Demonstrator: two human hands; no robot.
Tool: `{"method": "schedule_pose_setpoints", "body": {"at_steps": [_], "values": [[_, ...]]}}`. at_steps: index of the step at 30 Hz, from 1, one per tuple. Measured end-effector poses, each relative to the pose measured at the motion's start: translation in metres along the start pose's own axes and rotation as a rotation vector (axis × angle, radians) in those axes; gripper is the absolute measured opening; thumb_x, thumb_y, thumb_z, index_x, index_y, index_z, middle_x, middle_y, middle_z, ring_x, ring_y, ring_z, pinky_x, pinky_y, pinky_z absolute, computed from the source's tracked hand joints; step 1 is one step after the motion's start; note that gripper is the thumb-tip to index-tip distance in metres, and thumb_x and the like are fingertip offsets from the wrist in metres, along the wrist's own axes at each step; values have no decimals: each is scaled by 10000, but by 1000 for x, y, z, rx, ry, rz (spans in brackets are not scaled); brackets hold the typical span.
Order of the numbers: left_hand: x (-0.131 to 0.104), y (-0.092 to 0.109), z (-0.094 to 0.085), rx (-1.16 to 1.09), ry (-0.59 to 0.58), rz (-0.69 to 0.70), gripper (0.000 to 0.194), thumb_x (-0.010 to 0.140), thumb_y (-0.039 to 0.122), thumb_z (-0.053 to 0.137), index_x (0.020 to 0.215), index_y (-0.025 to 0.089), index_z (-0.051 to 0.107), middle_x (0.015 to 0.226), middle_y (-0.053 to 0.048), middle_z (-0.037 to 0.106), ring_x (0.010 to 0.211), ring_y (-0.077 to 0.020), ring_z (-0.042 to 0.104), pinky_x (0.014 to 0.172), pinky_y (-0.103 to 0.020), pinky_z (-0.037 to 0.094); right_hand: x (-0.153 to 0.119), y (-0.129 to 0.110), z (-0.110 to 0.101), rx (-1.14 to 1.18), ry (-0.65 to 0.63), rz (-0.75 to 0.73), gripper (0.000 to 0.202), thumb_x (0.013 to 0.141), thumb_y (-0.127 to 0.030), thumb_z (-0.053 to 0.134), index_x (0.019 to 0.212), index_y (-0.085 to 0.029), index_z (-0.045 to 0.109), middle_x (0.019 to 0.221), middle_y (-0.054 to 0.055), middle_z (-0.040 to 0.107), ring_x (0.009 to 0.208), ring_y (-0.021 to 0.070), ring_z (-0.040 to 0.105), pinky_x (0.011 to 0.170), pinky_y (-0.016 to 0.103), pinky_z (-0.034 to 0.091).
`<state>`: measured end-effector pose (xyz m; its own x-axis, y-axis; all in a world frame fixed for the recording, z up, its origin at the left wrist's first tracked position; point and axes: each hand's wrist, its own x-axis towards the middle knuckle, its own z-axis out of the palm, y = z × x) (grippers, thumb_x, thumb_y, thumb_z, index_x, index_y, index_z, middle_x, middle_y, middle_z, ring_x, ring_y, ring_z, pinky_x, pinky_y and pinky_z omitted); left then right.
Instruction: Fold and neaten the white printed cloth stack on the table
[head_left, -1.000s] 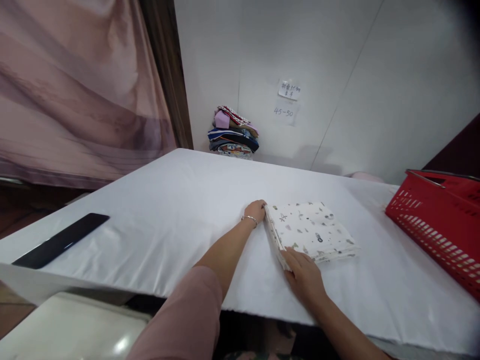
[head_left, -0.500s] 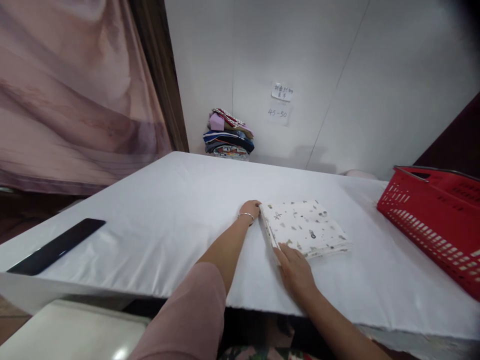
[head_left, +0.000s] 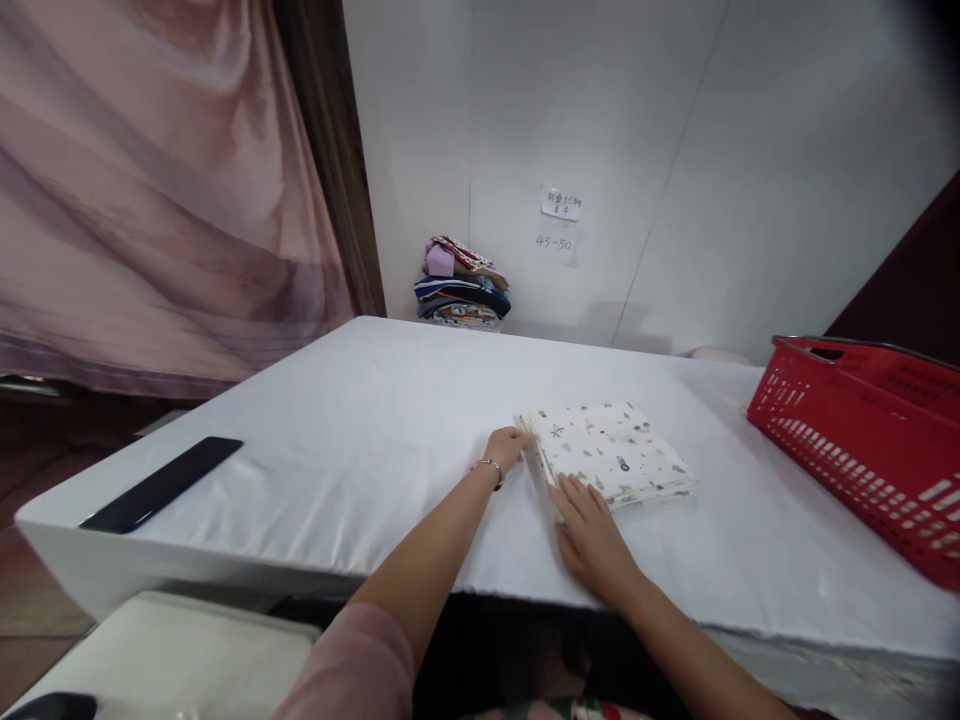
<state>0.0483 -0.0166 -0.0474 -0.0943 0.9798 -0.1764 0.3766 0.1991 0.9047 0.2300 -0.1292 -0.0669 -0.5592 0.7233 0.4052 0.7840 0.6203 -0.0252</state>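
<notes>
A white folded cloth (head_left: 600, 450) with a small grey, green and brown print lies flat on the white-covered table (head_left: 360, 410), its layers stacked along the left and front edges. My left hand (head_left: 507, 448), with a bracelet at the wrist, is at the cloth's left edge, its fingers closed on the layers there; the fingertips are partly hidden. Over the near left corner rests my right hand (head_left: 594, 535), fingers stretched out and lying on the fabric.
A red plastic basket (head_left: 847, 430) stands at the table's right side. A dark flat panel (head_left: 161, 485) lies at the left. Several folded fabrics are piled in a stack (head_left: 463, 285) by the wall, below paper signs (head_left: 559, 225). A pink curtain (head_left: 150, 200) hangs at the left.
My left hand has slid a little toward me along the cloth's left edge. My right hand's fingers now lie flatter on the near corner. The camera view has shifted slightly.
</notes>
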Motion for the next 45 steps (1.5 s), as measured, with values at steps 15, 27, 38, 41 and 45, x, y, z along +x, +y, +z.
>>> {"method": "schedule_pose_setpoints", "body": {"at_steps": [15,27,38,41,45], "values": [[-3,-2,21,46,22,-79,285,782,395,516,642,159,592,626,-43,641,579,-132,603,541,-213,430,-1,-6,1,23,1,-42,453,801,-133,432,1252,-147,479,1344,137,442,1241,248,389,1006,449,329],[-2,12,20,103,-9,-154,273,700,398,602,583,153,572,575,-68,627,572,-172,612,510,-233,411,-2,-3,6,15,4,-43,441,796,-135,429,1232,-140,491,1352,127,436,1246,250,381,1014,444,316],[-1,14,16,281,-48,-55,389,740,476,522,496,175,548,520,-70,609,600,-181,617,544,-236,414,3,-7,-8,201,-59,22,513,762,-160,478,1274,-170,460,1368,112,421,1267,229,363,1032,451,296],[3,15,17,344,-52,-27,308,729,384,541,501,177,551,541,-72,619,606,-188,623,556,-243,409,4,11,-12,354,42,75,487,796,-223,480,1283,-202,460,1336,88,466,1246,205,398,1024,437,323],[5,14,17,376,-36,-15,275,735,396,519,590,173,591,589,-73,644,635,-196,635,585,-252,419,4,73,-17,414,292,294,364,823,-242,438,1156,-222,584,1235,65,565,1187,203,467,1012,423,352]]}}
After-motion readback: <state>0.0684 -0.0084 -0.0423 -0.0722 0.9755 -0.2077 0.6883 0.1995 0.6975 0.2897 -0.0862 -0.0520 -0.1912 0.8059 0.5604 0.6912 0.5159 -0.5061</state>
